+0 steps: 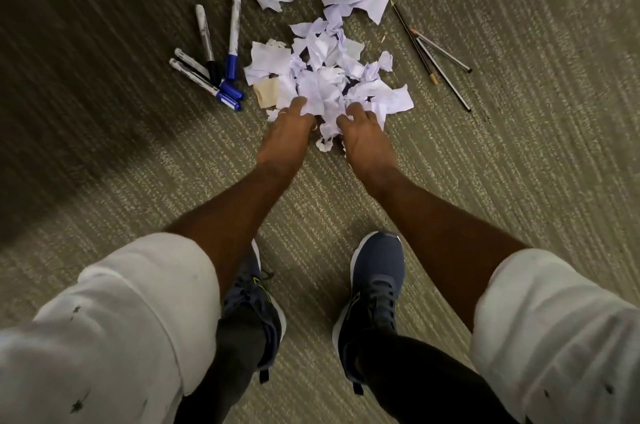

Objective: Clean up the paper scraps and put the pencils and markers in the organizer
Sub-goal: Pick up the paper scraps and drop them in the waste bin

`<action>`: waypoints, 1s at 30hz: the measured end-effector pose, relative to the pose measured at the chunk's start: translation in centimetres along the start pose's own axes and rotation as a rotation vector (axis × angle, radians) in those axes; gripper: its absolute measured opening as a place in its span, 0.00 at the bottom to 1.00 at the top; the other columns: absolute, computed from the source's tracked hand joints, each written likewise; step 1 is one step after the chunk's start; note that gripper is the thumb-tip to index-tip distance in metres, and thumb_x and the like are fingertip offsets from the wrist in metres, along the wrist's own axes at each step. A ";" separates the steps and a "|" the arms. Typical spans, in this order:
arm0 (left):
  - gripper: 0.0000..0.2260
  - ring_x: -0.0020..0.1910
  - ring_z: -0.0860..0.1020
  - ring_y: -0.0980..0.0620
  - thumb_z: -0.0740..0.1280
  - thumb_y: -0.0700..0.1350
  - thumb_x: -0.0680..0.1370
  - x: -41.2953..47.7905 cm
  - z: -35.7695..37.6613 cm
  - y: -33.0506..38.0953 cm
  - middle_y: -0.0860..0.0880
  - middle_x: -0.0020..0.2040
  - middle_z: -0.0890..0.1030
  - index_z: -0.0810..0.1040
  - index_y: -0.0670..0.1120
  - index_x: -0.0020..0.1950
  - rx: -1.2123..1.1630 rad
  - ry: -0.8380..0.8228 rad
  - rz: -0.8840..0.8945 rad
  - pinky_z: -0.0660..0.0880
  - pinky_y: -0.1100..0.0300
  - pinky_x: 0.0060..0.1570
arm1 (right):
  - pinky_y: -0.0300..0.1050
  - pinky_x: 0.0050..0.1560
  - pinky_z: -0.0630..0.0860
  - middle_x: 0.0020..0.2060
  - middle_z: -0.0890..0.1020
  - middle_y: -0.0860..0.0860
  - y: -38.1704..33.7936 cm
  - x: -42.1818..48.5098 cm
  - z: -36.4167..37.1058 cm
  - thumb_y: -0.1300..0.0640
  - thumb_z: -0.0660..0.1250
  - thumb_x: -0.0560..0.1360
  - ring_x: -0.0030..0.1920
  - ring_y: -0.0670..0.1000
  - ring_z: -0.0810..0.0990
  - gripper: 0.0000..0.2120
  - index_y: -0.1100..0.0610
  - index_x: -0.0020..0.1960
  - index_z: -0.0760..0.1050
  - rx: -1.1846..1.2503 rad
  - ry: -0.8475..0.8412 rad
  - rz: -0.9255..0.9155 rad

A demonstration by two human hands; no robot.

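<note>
Two blue shoes (pixel 374 288) stand on the carpet (pixel 485 164), nearest the camera. Beyond them, left hand (pixel 287 136) and right hand (pixel 363 136) press into the near edge of the paper scraps (pixel 325 77), fingers curled around crumpled pieces (a ring shows on the left). Markers (pixel 214 67) lie left of the pile, pencils (pixel 433 53) right. More scraps lie farther off.

White sleeves (pixel 138 302) were rolled up past the forearms, flecked with small dark marks. A thin ring showed on the left hand (pixel 289 131). Dark trousers (pixel 415 378), navy trainers (pixel 377 285) with white soles.
</note>
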State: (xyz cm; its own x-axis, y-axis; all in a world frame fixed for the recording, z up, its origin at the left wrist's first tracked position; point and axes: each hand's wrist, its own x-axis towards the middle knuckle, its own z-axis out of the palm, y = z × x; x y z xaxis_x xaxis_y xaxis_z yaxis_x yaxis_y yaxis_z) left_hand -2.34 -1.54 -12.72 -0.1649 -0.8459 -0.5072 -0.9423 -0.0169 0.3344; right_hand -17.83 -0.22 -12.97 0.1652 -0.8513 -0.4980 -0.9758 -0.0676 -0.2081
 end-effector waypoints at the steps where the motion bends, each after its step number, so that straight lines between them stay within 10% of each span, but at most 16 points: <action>1: 0.15 0.63 0.77 0.40 0.67 0.37 0.79 -0.3 -0.6 0.2 0.44 0.71 0.71 0.78 0.43 0.65 -0.019 0.008 0.020 0.77 0.47 0.62 | 0.58 0.51 0.81 0.67 0.70 0.60 0.0 -0.3 -0.5 0.64 0.66 0.79 0.63 0.62 0.73 0.15 0.61 0.65 0.73 0.016 0.012 -0.001; 14: 0.09 0.52 0.82 0.45 0.66 0.36 0.79 -4.9 -15.3 5.7 0.44 0.54 0.83 0.83 0.42 0.56 -0.067 0.063 0.108 0.79 0.50 0.56 | 0.52 0.53 0.80 0.62 0.76 0.55 -2.8 -5.4 -16.2 0.64 0.63 0.80 0.56 0.57 0.80 0.09 0.59 0.58 0.78 0.195 0.143 0.124; 30: 0.08 0.56 0.82 0.49 0.68 0.38 0.80 -3.3 -40.5 17.4 0.45 0.59 0.82 0.85 0.42 0.57 -0.235 0.344 0.273 0.78 0.55 0.62 | 0.46 0.57 0.79 0.62 0.76 0.57 -2.3 -5.2 -41.7 0.66 0.66 0.79 0.56 0.56 0.82 0.12 0.61 0.62 0.78 0.250 0.460 0.218</action>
State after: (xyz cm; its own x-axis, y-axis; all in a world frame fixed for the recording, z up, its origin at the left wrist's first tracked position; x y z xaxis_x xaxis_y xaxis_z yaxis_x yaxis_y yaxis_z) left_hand -6.41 -20.58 26.96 -0.2533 -0.9624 -0.0985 -0.7803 0.1431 0.6088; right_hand -22.43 -17.38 25.22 -0.1701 -0.9747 -0.1453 -0.9074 0.2124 -0.3628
